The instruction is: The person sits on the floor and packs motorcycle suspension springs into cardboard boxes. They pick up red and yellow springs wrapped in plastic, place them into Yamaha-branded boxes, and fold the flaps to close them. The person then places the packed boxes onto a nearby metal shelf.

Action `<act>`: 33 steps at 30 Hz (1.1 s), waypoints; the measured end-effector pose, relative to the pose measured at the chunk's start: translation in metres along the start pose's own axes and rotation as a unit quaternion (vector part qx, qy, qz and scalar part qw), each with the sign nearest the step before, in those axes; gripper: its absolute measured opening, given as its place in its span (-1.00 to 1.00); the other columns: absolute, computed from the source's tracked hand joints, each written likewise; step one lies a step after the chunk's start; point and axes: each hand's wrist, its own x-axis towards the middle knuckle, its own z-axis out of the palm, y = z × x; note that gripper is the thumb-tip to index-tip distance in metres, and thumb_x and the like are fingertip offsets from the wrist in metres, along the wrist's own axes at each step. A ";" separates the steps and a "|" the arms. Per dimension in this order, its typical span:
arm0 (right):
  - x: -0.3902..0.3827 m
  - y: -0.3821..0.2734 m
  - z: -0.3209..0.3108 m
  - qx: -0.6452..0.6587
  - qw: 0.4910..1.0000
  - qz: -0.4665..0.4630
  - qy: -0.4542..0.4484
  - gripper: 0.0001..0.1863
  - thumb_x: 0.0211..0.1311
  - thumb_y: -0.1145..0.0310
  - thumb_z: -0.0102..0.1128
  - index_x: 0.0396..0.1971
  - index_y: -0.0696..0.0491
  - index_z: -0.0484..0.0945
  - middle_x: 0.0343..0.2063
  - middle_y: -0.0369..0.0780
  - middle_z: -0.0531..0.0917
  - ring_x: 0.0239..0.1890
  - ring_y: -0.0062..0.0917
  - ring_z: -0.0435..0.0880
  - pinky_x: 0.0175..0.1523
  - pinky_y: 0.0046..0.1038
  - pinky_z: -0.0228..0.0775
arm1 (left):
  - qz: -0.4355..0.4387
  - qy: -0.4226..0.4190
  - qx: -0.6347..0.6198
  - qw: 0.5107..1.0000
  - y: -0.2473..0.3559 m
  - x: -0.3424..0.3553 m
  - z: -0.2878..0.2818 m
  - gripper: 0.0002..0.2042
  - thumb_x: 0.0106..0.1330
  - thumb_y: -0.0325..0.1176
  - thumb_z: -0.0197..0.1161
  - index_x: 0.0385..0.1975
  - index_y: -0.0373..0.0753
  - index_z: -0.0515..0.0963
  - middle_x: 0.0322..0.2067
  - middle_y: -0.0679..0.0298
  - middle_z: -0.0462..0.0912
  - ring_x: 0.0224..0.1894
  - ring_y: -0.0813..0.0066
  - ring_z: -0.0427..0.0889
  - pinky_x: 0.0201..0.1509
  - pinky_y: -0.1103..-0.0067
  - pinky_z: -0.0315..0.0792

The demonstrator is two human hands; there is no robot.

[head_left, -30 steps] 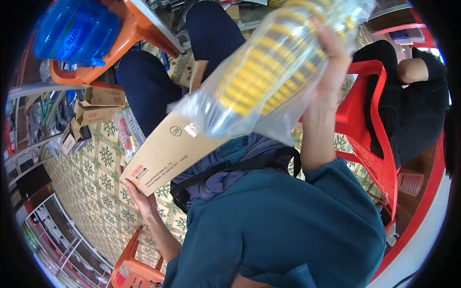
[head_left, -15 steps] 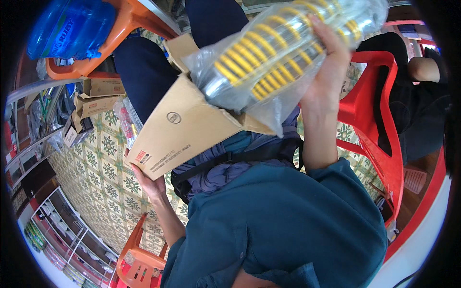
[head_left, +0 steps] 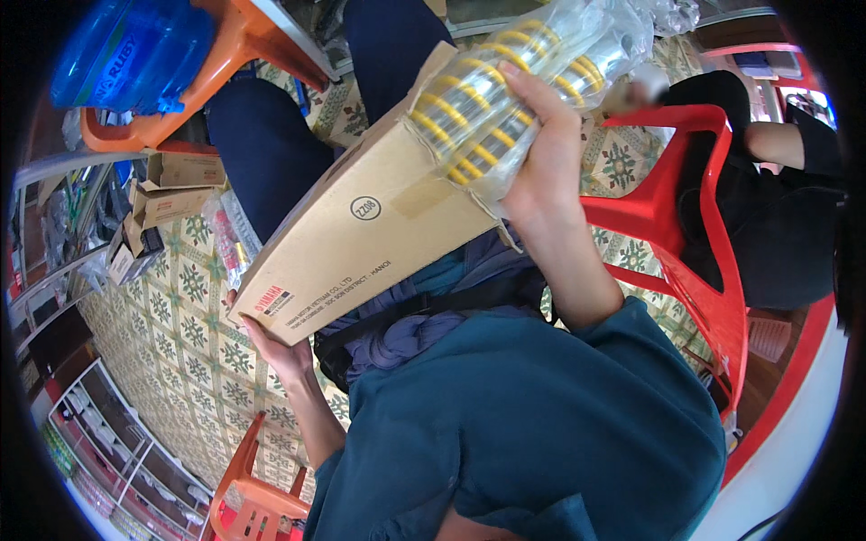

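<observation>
A long brown cardboard box lies slanted over my lap, its open end up and to the right. My left hand grips the box's lower left end, the fingers partly hidden behind it. Wrapped round a pair of yellow coil-spring shock absorbers in clear plastic is my right hand. Their lower ends sit inside the box's mouth, out of sight; the upper parts stick out, with loose plastic bag around the top.
A blue water bottle rests on an orange chair at upper left. Opened cardboard boxes lie below it. On the right stands a red chair, with another person in dark clothes beyond. A second orange chair is at lower left.
My right hand has moved down and left, sliding the shock absorbers deeper into the box. The box has tilted a little, and its end flaps no longer stand out as widely.
</observation>
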 end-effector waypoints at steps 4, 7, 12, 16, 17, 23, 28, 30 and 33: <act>-0.008 0.009 -0.003 -0.037 0.999 -0.019 0.008 -0.63 0.35 0.36 0.27 0.09 0.17 0.52 -0.06 -0.15 0.70 -0.01 -0.40 0.72 0.17 -0.25 0.58 | -0.014 0.031 0.001 0.999 0.003 -0.002 0.017 -0.47 0.66 0.03 -0.18 0.52 -0.01 0.10 0.43 0.20 0.31 0.44 0.20 0.35 0.47 0.11 0.30; -0.012 0.014 -0.009 -0.053 0.998 -0.010 -0.020 -0.59 0.33 0.33 0.33 0.11 0.17 0.52 -0.01 -0.16 0.68 0.05 -0.43 0.69 0.24 -0.31 0.50 | -0.026 0.034 -0.012 0.999 0.004 -0.002 0.013 -0.47 0.66 0.03 -0.17 0.52 -0.02 0.11 0.41 0.20 0.34 0.42 0.21 0.37 0.45 0.14 0.33; -0.026 0.044 -0.027 -0.112 0.994 -0.019 -0.006 -0.58 0.26 0.42 0.42 0.09 0.13 0.57 -0.01 -0.21 0.70 0.04 -0.50 0.69 0.18 -0.37 0.52 | -0.052 0.019 -0.010 0.998 0.002 0.005 -0.012 -0.46 0.66 0.03 -0.15 0.52 0.00 0.11 0.40 0.23 0.36 0.40 0.23 0.40 0.43 0.14 0.35; -0.034 0.066 -0.053 -0.145 0.989 0.011 -0.024 -0.58 0.24 0.44 0.46 0.09 0.13 0.60 0.01 -0.23 0.71 0.04 -0.55 0.69 0.16 -0.42 0.53 | -0.071 0.019 0.020 0.997 0.016 0.002 -0.019 -0.45 0.65 0.04 -0.13 0.54 0.00 0.11 0.41 0.24 0.35 0.42 0.24 0.37 0.45 0.13 0.30; -0.037 0.067 -0.057 -0.149 0.988 0.027 -0.035 -0.58 0.24 0.44 0.46 0.09 0.14 0.60 0.01 -0.23 0.71 0.04 -0.55 0.68 0.16 -0.42 0.52 | -0.070 0.016 0.032 0.997 0.020 0.001 -0.025 -0.44 0.64 0.05 -0.11 0.54 0.00 0.11 0.41 0.24 0.35 0.42 0.25 0.37 0.45 0.13 0.30; -0.046 0.061 -0.060 -0.269 0.960 0.051 -0.065 -0.52 0.27 0.33 0.48 0.12 0.17 0.57 0.03 -0.22 0.70 0.03 -0.57 0.69 0.15 -0.45 0.51 | -0.076 0.014 0.043 0.996 0.029 0.001 -0.036 -0.44 0.64 0.01 -0.05 0.52 -0.05 0.12 0.35 0.19 0.41 0.37 0.26 0.42 0.41 0.21 0.34; -0.054 0.046 -0.080 -0.413 0.904 0.049 -0.098 -0.51 0.34 0.11 0.41 0.07 0.18 0.65 -0.10 -0.19 0.76 -0.08 -0.60 0.72 0.03 -0.49 0.54 | -0.071 0.013 0.082 0.994 0.033 0.006 -0.026 -0.42 0.63 0.03 -0.03 0.52 -0.07 0.10 0.35 0.19 0.40 0.37 0.28 0.42 0.41 0.23 0.34; -0.056 0.030 -0.095 -0.486 0.858 0.120 -0.120 -0.48 0.35 0.00 0.36 0.04 0.17 0.69 -0.18 -0.18 0.79 -0.17 -0.59 0.74 -0.05 -0.49 0.56 | -0.075 0.008 0.090 0.993 0.032 0.007 -0.040 -0.40 0.62 0.06 -0.03 0.55 0.00 0.07 0.39 0.21 0.36 0.39 0.25 0.38 0.42 0.17 0.32; -0.057 -0.005 -0.107 -0.618 0.756 0.156 -0.152 -0.42 0.34 -0.12 0.34 -0.04 0.17 0.74 -0.33 -0.19 0.82 -0.35 -0.59 0.75 -0.22 -0.53 0.56 | -0.073 0.019 0.085 0.994 0.031 0.007 -0.035 -0.39 0.61 0.05 0.00 0.53 -0.07 0.09 0.34 0.18 0.40 0.36 0.27 0.41 0.41 0.24 0.32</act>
